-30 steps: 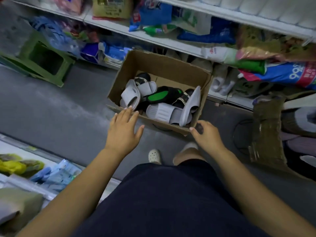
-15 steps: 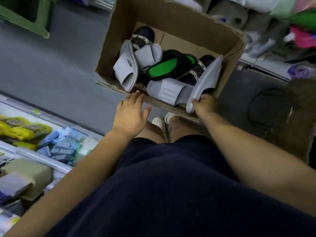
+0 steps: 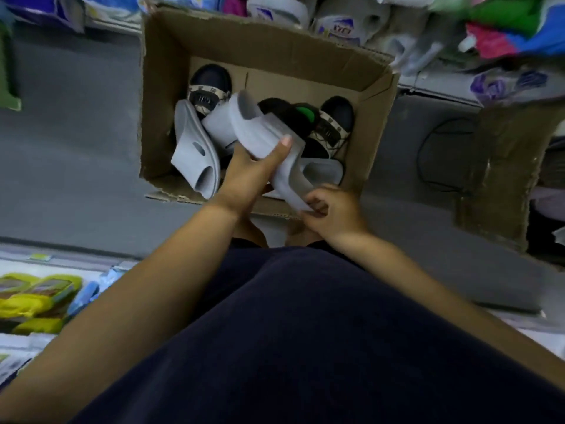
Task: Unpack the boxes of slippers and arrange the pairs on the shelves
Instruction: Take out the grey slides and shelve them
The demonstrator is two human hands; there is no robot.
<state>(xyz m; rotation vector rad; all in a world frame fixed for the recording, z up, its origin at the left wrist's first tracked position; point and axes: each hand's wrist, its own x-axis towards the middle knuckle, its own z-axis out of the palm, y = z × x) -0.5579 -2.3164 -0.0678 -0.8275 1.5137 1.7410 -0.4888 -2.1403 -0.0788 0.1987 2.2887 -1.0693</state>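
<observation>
Two hands work over the open brown cardboard box (image 3: pixel 269 53) on the grey floor (image 3: pixel 70 142). The left hand (image 3: pixel 253 169) is closed around a pale grey foam slide slipper (image 3: pixel 253 130), thumb on top, holding it tilted above the box's near edge. The right hand (image 3: pixel 328 211) pinches the end of a second grey slipper (image 3: pixel 290 185) just beside it (the two appear to touch). Another grey slipper (image 3: pixel 195 154) leans in the near left corner; black strapped slippers (image 3: pixel 333 123) lie toward the far side.
</observation>
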